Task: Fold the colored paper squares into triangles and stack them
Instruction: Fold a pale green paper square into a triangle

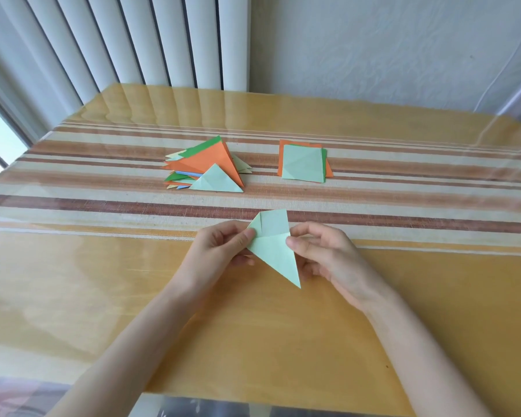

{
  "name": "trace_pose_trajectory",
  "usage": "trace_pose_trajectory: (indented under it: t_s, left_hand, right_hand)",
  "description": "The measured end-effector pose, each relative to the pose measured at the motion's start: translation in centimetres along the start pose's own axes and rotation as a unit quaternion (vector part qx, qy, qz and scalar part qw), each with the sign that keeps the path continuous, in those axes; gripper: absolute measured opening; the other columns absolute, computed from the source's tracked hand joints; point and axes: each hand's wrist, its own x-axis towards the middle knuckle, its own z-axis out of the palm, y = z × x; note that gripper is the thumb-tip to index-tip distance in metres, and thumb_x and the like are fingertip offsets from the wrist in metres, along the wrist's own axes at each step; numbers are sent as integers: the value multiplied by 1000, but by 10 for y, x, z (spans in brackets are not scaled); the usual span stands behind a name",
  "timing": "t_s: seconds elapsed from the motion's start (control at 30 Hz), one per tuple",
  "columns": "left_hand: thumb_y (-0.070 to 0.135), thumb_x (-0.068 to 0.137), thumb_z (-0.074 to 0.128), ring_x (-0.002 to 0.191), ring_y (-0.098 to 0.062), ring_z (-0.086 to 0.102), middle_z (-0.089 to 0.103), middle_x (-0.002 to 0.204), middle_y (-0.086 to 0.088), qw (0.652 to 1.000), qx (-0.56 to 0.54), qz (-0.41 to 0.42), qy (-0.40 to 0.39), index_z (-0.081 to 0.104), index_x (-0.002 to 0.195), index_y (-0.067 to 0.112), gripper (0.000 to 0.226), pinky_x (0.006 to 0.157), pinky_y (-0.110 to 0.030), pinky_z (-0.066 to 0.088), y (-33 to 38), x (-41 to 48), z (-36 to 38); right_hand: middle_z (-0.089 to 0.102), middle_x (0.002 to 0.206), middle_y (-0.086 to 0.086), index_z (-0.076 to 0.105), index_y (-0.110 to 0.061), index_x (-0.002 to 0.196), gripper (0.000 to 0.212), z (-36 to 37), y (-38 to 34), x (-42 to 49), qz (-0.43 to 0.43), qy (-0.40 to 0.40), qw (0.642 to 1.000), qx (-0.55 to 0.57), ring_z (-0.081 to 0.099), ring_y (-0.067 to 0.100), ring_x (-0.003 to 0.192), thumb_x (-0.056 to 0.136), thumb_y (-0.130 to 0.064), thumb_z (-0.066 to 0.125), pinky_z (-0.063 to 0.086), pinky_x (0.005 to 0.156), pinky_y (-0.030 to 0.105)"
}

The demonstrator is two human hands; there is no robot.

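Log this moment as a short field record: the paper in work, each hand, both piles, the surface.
In work: light green paper, partly folded, held between both hands, its long point toward the person
Left hand: pinches the paper's left edge
Right hand: pinches the paper's right edge
Done pile: folded triangles, a loose heap left of centre; orange, green, blue and pale green
To do: paper squares, stacked right of the heap, apart from it; light green on top, orange beneath
Surface: table with a striped cloth
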Motion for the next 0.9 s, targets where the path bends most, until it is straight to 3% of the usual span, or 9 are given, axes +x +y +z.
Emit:
trace_pose_trajectory:
  t_s: [0.13, 0.23, 0.3, 0.43, 0.6, 0.7, 0.9]
  left_hand:
    - [8, 98, 48, 81, -13, 67, 71, 89, -4, 999, -43, -3, 9, 67, 95, 6, 20, 68, -21, 54, -4, 3, 2]
    - [8, 99, 47, 82, -15, 67, 71, 91, -5, 998, -60, -3, 7, 65, 97, 6, 19, 67, -22, 54, -6, 5, 2]
    - [9, 99, 46, 83, -15, 68, 71, 92, -5, 998, -69, -2, 3, 64, 99, 6, 18, 67, -21, 54, -5, 6, 1]
    - [8, 99, 46, 83, -13, 68, 72, 90, -4, 996, -87, 2, 0, 62, 96, 7, 17, 67, -21, 55, -3, 9, 2]
    - [8, 98, 46, 85, -15, 69, 72, 95, -8, 994, -113, -1, -4, 61, 99, 4, 16, 69, -21, 56, -4, 11, 1]
    - [7, 97, 46, 83, -16, 69, 71, 96, -10, 990, -143, -10, -8, 61, 97, 6, 15, 69, -22, 57, -3, 10, 0]
    - [8, 98, 47, 82, -16, 69, 72, 91, -8, 992, -127, 0, 2, 59, 101, 8, 13, 70, -23, 57, -5, 11, -2]
  right_hand:
    - [64, 112, 0, 51, -20, 107, 33, 4, 1, 2, -87, 94, 992, -5, 66, 8, 89, 83, -13, 73, 50, 80, 19]
    - [62, 116, -4, 58, -26, 100, 31, 4, 1, 1, -95, 48, 994, -29, 66, 14, 97, 77, -17, 75, 53, 82, 26]
    - [64, 112, -10, 59, -28, 102, 35, 9, 4, 2, -94, 27, 994, -44, 64, 11, 99, 79, -8, 75, 51, 81, 23]
    - [61, 119, -5, 53, -33, 114, 53, 12, 6, 6, -112, 61, 991, -28, 64, 11, 100, 80, 3, 71, 51, 83, 24]
    - [68, 106, -6, 63, -20, 95, 30, 10, 6, 9, -122, 45, 991, -36, 65, 13, 91, 81, 7, 67, 50, 78, 21]
    - [69, 98, -9, 65, -15, 83, 14, 9, 6, 8, -128, 27, 991, -4, 63, 10, 88, 75, -3, 62, 47, 76, 19]
    - [64, 104, 2, 71, -8, 71, 24, 7, 10, 9, -119, -4, 993, -21, 59, 16, 102, 75, -11, 47, 39, 84, 23]
